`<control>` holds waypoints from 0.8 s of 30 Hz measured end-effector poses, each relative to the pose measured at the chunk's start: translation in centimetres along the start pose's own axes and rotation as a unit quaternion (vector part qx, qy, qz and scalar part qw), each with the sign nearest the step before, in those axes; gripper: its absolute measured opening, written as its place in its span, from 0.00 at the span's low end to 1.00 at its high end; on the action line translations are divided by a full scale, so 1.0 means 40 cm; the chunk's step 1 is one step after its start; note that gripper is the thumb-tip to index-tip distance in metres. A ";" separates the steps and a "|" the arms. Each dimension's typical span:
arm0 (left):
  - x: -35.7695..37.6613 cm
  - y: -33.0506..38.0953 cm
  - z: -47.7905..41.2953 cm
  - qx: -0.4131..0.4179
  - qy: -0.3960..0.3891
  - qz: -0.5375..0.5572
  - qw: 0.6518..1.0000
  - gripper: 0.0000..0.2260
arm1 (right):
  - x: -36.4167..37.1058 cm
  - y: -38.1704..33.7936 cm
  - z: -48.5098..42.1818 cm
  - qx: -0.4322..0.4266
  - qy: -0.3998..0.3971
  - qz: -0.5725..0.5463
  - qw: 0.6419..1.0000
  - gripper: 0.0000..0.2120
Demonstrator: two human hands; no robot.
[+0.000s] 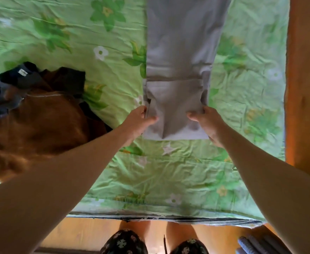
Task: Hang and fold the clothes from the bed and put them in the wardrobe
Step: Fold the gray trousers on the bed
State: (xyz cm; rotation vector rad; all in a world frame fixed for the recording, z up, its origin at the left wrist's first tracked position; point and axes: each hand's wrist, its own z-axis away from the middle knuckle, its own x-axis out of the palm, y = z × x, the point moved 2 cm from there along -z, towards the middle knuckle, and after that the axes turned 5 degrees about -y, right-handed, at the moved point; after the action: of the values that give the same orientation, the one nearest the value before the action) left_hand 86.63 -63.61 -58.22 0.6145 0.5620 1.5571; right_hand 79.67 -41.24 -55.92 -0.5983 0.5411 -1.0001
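A bed under a wrinkled green sheet, printed with green and white flowers, is filling most of the view. Orange-brown wooden floor is showing along the right side and at the bottom.

Pale grey trousers are lying lengthwise on the bed, right of centre, as a long flat strip of smooth cloth. Their near end is folded back over itself into a doubled, roughly rectangular flap, and their far end is running out past the top edge. The left hand is pinching the flap's left edge and the right hand its right edge. Each thumb is lying on top of the cloth, and the fingers are curling round the side (their tips are going out of sight under the fabric).

Well to the left on the sheet, a soft brown garment is lying in a rumpled heap. Dark navy and grey clothes are crumpled against its far side, with a small pale label showing. The left forearm and the picture's edge are hiding part of this heap.

At the bottom, bare legs are ending in dark slippers with a pale flower pattern. A grey ribbed object in the corner is too cut off to identify.
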 end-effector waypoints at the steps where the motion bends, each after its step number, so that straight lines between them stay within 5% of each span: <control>1: -0.001 -0.020 0.002 -0.031 -0.019 -0.016 0.999 0.11 | -0.002 0.028 -0.006 0.032 -0.006 -0.009 0.999 0.06; 5: 0.009 -0.093 0.032 -0.061 -0.017 -0.031 0.998 0.16 | -0.009 0.127 0.003 0.115 0.003 -0.068 0.991 0.23; 10: 0.031 -0.135 0.093 -0.130 -0.024 0.002 0.991 0.13 | -0.019 0.178 0.069 0.188 -0.057 -0.111 0.974 0.09; 14: 0.071 -0.175 0.146 -0.170 -0.030 -0.013 0.985 0.13 | -0.036 0.251 0.127 0.252 -0.099 -0.157 0.950 0.14; 20: 0.089 -0.153 0.128 -0.111 0.022 -0.012 0.994 0.08 | -0.035 0.221 0.117 0.246 -0.122 -0.119 0.954 0.13; 24: 0.088 -0.145 0.123 -0.096 0.014 -0.007 0.995 0.16 | -0.042 0.224 0.119 0.219 -0.108 -0.070 0.967 0.07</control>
State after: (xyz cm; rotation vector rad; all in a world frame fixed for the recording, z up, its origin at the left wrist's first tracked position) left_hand 94.03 -59.70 -58.35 0.4416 0.4302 1.5865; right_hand 87.51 -35.06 -58.36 -0.3450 0.0755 -1.1286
